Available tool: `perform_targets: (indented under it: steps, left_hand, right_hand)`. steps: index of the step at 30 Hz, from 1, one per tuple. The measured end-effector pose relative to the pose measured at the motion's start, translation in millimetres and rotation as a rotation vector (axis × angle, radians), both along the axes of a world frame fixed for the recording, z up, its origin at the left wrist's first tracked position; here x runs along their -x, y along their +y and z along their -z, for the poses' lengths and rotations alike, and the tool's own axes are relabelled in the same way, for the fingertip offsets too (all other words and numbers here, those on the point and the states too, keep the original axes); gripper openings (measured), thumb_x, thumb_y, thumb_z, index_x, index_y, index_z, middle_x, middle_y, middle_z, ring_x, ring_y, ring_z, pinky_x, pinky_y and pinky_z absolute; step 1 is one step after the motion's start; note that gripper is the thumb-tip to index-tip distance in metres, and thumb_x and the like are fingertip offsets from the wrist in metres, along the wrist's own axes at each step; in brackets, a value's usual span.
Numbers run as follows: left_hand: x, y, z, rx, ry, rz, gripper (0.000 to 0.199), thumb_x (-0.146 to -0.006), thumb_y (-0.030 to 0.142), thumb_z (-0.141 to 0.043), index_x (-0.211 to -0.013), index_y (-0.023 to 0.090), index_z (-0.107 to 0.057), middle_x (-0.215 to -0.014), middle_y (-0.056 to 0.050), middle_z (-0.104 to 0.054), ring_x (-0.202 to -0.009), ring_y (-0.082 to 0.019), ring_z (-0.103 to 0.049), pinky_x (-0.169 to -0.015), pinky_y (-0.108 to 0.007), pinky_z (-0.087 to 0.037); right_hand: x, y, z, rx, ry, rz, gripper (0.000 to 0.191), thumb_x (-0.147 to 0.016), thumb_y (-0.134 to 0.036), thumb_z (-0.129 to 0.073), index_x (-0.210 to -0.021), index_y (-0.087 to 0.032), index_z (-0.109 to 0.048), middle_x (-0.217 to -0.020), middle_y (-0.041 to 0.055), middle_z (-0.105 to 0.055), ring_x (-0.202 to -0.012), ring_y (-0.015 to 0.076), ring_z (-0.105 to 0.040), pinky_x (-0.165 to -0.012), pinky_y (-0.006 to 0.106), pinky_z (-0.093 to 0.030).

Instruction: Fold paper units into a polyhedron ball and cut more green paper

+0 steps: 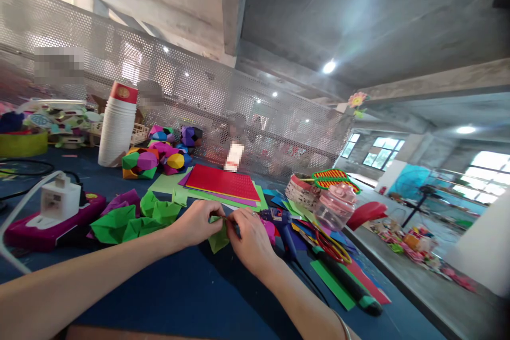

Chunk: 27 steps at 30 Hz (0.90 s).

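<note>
Both hands meet over the middle of the blue table, gripping a folded piece of green paper (219, 240) that hangs down between them. My left hand (199, 221) pinches its upper left edge between thumb and fingers. On the other edge, my right hand (250, 235) has its fingers closed, and they partly hide the paper. Just beyond the right hand lies a blue glue gun (287, 236) with its cord trailing toward me. Left of the left hand sit folded green paper pieces (115, 224) with a purple paper piece (124, 201) behind.
A stack of coloured sheets (223, 181) lies ahead. Farther left stand paper cups (117, 127), multicoloured paper balls (141, 162) and a purple power strip (59, 226). To the right are a clear jar (336, 210), scissors (308, 236) and a black-green handled tool (350, 282). A perforated screen (207, 101) borders the back.
</note>
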State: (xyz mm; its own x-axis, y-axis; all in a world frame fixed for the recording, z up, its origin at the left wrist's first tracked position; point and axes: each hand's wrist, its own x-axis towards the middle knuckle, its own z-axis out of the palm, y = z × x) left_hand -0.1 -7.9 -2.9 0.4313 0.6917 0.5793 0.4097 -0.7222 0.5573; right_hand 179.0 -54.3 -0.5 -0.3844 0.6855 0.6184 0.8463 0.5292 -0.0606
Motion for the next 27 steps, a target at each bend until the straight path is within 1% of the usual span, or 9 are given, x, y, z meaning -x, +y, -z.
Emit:
perform_targets:
  steps: [2, 6, 10, 13, 16, 19, 24, 25, 27]
  left_hand:
    - [-1.0, -1.2, 1.1, -0.021, -0.007, -0.017, 0.013, -0.071, 0.009, -0.056, -0.070, 0.018, -0.065, -0.063, 0.003, -0.065, -0.057, -0.013, -0.055, -0.055, -0.023, -0.036]
    - [-3.8, -7.5, 2.9, -0.087, -0.018, -0.037, 0.014, -0.071, 0.006, -0.054, -0.066, 0.019, -0.055, -0.062, 0.003, -0.056, -0.059, -0.014, -0.052, -0.057, -0.024, -0.034]
    - [-4.7, -15.1, 2.0, -0.169, -0.002, -0.006, 0.016, -0.074, 0.006, -0.053, -0.068, 0.021, -0.050, -0.068, 0.001, -0.055, -0.064, -0.015, -0.051, -0.061, -0.026, -0.035]
    - [-3.9, -15.7, 0.4, -0.201, 0.006, 0.003, 0.015, -0.077, 0.007, -0.051, -0.070, 0.021, -0.050, -0.072, 0.000, -0.056, -0.068, -0.016, -0.052, -0.063, -0.027, -0.035]
    - [-3.5, -11.8, -0.7, -0.188, -0.014, -0.039, 0.015, -0.078, 0.008, -0.051, -0.070, 0.020, -0.051, -0.068, 0.001, -0.054, -0.064, -0.015, -0.051, -0.061, -0.027, -0.034]
    - [-3.8, -10.5, -1.1, -0.170, -0.027, -0.074, 0.015, -0.074, 0.008, -0.053, -0.066, 0.021, -0.050, -0.063, 0.002, -0.052, -0.060, -0.015, -0.047, -0.059, -0.027, -0.032]
    - [-5.2, -16.4, -1.7, -0.138, -0.029, -0.070, 0.012, -0.071, 0.009, -0.054, -0.065, 0.020, -0.054, -0.067, 0.001, -0.056, -0.065, -0.016, -0.051, -0.062, -0.028, -0.035]
    - [-5.4, -16.1, -2.1, -0.113, -0.038, -0.081, 0.012, -0.070, 0.009, -0.054, -0.065, 0.020, -0.056, -0.066, 0.001, -0.057, -0.064, -0.015, -0.051, -0.061, -0.027, -0.035]
    - [-4.7, -12.3, -3.3, -0.045, -0.057, -0.104, 0.012, -0.071, 0.010, -0.055, -0.064, 0.019, -0.061, -0.060, 0.002, -0.058, -0.058, -0.014, -0.051, -0.057, -0.026, -0.036]
  right_hand:
    - [1.0, 0.3, 0.6, -0.014, 0.001, -0.003, 0.015, -0.094, -0.011, -0.054, -0.083, -0.021, -0.057, -0.085, 0.0050, -0.066, -0.083, 0.0229, -0.059, -0.073, 0.034, -0.041]
    - [3.2, -0.9, 2.2, -0.046, -0.006, 0.011, 0.016, -0.092, -0.010, -0.054, -0.080, -0.022, -0.054, -0.082, 0.0043, -0.063, -0.079, 0.0227, -0.056, -0.070, 0.034, -0.040]
    - [4.1, -3.9, 3.2, -0.086, -0.035, 0.012, 0.017, -0.092, -0.011, -0.051, -0.080, -0.022, -0.052, -0.082, 0.0050, -0.062, -0.079, 0.0236, -0.054, -0.072, 0.035, -0.039]
    - [2.6, -3.4, 2.3, -0.081, 0.003, -0.010, 0.017, -0.094, -0.011, -0.050, -0.081, -0.022, -0.052, -0.082, 0.0049, -0.062, -0.079, 0.0231, -0.054, -0.072, 0.035, -0.040]
    - [0.9, -0.9, 0.4, -0.048, 0.092, -0.024, 0.019, -0.097, -0.015, -0.050, -0.081, -0.023, -0.053, -0.080, 0.0034, -0.062, -0.079, 0.0219, -0.056, -0.071, 0.033, -0.041]
    - [2.0, -0.9, -0.4, -0.033, 0.149, -0.036, 0.018, -0.096, -0.017, -0.053, -0.079, -0.023, -0.052, -0.078, 0.0022, -0.062, -0.078, 0.0208, -0.057, -0.069, 0.031, -0.041]
    - [5.9, -4.2, 2.5, -0.061, 0.103, -0.037, 0.018, -0.093, -0.016, -0.050, -0.078, -0.024, -0.049, -0.076, 0.0037, -0.060, -0.074, 0.0213, -0.056, -0.067, 0.032, -0.040]
    - [5.8, -3.7, 2.9, -0.037, 0.116, -0.035, 0.017, -0.094, -0.017, -0.049, -0.078, -0.024, -0.049, -0.076, 0.0037, -0.061, -0.074, 0.0212, -0.056, -0.066, 0.032, -0.039]
    - [4.3, -1.7, 2.6, 0.060, 0.190, -0.035, 0.019, -0.097, -0.022, -0.048, -0.079, -0.024, -0.049, -0.074, 0.0026, -0.061, -0.070, 0.0200, -0.055, -0.064, 0.030, -0.038]
